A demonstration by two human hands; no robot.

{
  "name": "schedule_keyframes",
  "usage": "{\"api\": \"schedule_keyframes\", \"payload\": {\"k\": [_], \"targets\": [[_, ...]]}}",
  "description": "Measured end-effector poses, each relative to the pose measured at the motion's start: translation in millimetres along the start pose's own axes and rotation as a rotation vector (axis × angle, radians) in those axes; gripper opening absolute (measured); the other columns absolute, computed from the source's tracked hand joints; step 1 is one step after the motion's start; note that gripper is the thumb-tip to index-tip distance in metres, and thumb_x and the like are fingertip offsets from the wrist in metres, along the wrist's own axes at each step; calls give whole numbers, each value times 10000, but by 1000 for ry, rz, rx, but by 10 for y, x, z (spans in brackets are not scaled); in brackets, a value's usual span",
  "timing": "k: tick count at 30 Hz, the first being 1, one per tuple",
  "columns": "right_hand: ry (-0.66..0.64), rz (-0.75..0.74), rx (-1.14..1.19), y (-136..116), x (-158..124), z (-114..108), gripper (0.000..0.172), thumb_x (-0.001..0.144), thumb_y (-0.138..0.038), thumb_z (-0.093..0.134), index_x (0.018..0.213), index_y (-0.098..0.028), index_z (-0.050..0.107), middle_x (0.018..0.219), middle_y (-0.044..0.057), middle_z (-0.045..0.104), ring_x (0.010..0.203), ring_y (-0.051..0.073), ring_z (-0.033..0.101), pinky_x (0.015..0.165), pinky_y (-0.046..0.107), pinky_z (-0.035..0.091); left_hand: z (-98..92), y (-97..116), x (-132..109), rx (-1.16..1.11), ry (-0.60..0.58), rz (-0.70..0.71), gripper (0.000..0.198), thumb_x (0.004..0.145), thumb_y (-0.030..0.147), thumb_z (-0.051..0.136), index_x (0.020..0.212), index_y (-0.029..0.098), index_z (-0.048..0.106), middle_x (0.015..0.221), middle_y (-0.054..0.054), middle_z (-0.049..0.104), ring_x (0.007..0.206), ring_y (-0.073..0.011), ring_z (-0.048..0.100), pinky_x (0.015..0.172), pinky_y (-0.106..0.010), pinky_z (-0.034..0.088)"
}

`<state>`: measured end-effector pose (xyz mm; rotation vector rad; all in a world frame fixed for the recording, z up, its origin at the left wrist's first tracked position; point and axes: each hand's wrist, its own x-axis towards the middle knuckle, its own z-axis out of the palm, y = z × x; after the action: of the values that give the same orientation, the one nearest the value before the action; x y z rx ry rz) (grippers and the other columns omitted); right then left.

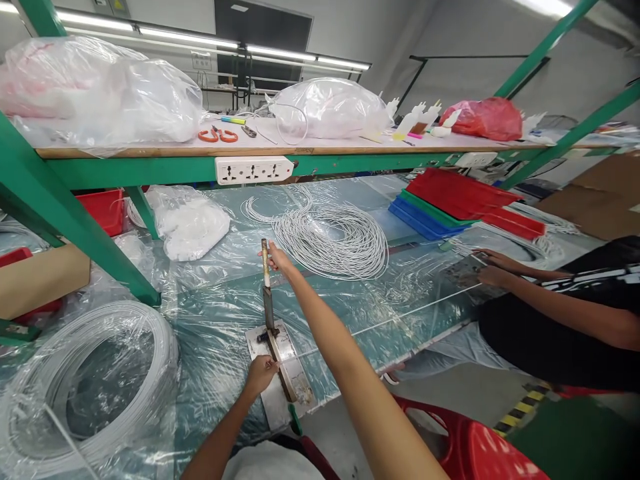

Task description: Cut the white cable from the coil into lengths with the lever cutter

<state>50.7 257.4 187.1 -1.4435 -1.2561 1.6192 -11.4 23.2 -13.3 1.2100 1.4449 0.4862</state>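
Note:
A hand-lever cutter (295, 370) with a metal base sits at the front of the bench, its lever (266, 270) raised upright. My right hand (277, 257) is closed around the top of that lever. Beside the blade, my left hand (262, 373) pinches a thin white cable (390, 323) lying across the cutter. The cable stretches right, passing behind my right forearm, to a co-worker's hands (493, 268). Just beyond the lever lies a large coil of white cable (333, 241).
A thick coil of white tubing or cable (165, 353) lies at left. Stacked red, green and blue trays (440, 207) stand at back right. A green-framed shelf (175, 172) with a power strip (254, 171) crosses above the bench. A red chair (465, 440) stands at front right.

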Motion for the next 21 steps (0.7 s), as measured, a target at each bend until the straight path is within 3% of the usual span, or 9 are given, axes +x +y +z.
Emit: {"api": "schedule_keyframes", "payload": {"k": [4, 7, 10, 13, 15, 17, 19, 21], "targets": [[-10, 57, 0, -72, -91, -33, 641, 898, -560, 204, 858, -99, 646, 348, -54, 347, 297, 51, 238, 378, 190, 215, 5, 41, -15, 141, 123, -11, 251, 780, 317, 503, 578, 169, 521, 642, -33, 561, 726, -200, 557, 643, -259, 334], [-54, 97, 13, -129, -332, -143, 653, 873, -604, 216, 849, -110, 643, 409, 9, 489, 323, 69, 376, 400, 192, 306, -1, 101, -41, 220, 167, -46, 231, 789, 295, 505, 598, 166, 523, 689, -40, 590, 776, -200, 572, 658, -250, 334], [-140, 132, 19, -150, -794, -330, 604, 846, -615, 310, 883, -105, 631, 535, 88, 614, 407, 116, 523, 437, 220, 396, -5, 162, -69, 268, 183, -82, 225, 798, 288, 506, 613, 164, 535, 725, -48, 621, 802, -195, 587, 661, -237, 339], [-205, 149, -40, -56, -1456, -541, 499, 797, -568, 472, 868, -97, 621, 605, 109, 653, 454, 138, 575, 455, 242, 440, -1, 207, -95, 303, 192, -109, 213, 805, 300, 504, 648, 166, 558, 773, -52, 647, 821, -192, 597, 650, -226, 343], [-239, 168, -82, 109, -1943, -656, 424, 763, -500, 554, 865, -94, 624, 640, 101, 665, 465, 128, 581, 457, 231, 447, 4, 223, -111, 321, 202, -120, 212, 809, 312, 501, 670, 168, 572, 805, -57, 656, 839, -196, 601, 636, -222, 340], [-269, 250, -80, 371, -2390, -721, 409, 751, -412, 574, 1021, -106, 595, 658, 76, 674, 471, 117, 585, 453, 212, 443, 7, 227, -121, 335, 206, -123, 218, 815, 312, 493, 676, 169, 581, 802, -56, 659, 835, -193, 606, 611, -217, 334], [-245, 363, -56, 722, -2731, -723, 580, 744, -337, 537, 1272, -131, 415, 633, 41, 673, 464, 119, 584, 423, 193, 417, 9, 221, -121, 345, 206, -120, 225, 819, 309, 485, 675, 171, 588, 784, -53, 662, 815, -184, 611, 588, -212, 328], [-182, 450, -68, 1131, -2934, -663, 706, 730, -302, 489, 1365, -131, 231, 568, 5, 650, 426, 120, 564, 382, 180, 377, 9, 210, -111, 352, 205, -115, 226, 820, 309, 486, 676, 173, 595, 779, -49, 665, 802, -174, 614, 582, -206, 330]]}}
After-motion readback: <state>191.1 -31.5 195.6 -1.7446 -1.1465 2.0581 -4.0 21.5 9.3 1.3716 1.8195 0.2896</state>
